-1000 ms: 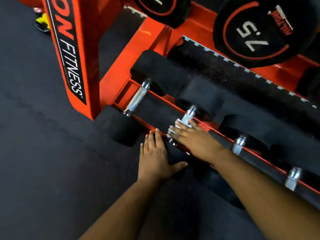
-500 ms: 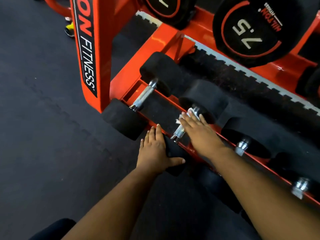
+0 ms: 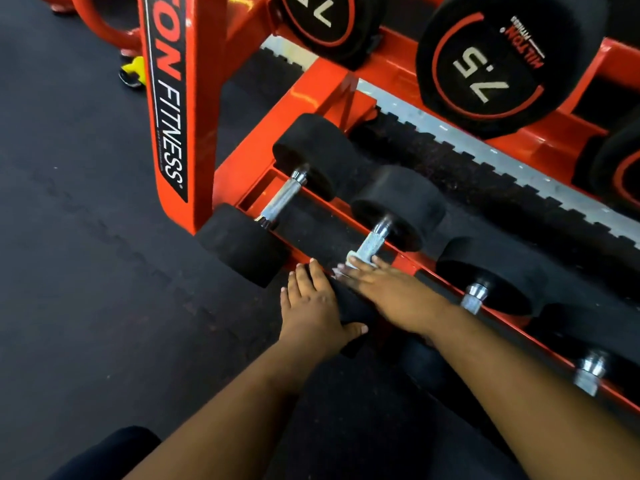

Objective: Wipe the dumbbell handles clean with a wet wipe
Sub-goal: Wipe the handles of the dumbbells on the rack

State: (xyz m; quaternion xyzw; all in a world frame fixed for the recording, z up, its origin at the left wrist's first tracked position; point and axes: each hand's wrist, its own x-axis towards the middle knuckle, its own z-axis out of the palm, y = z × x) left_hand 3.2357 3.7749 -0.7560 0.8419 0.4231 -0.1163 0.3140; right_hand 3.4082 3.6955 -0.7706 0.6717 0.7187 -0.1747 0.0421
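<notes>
Several black dumbbells with knurled steel handles lie in a row on the lowest shelf of an orange rack. My right hand lies over the near end of the second dumbbell's handle, fingers draped across it with a white wet wipe under the fingertips. My left hand rests flat on that dumbbell's near black head. The first dumbbell's handle to the left is bare. To the right, the third handle and fourth handle show only their near ends.
An orange upright post lettered FITNESS stands left of the shelf. Larger black dumbbells marked 7.5 sit on the shelf above. Dark rubber floor spreads to the left. A yellow and black object lies behind the post.
My right hand has slid the wipe back along the second handle, from its far end to its near end. My left hand has stayed on the near head.
</notes>
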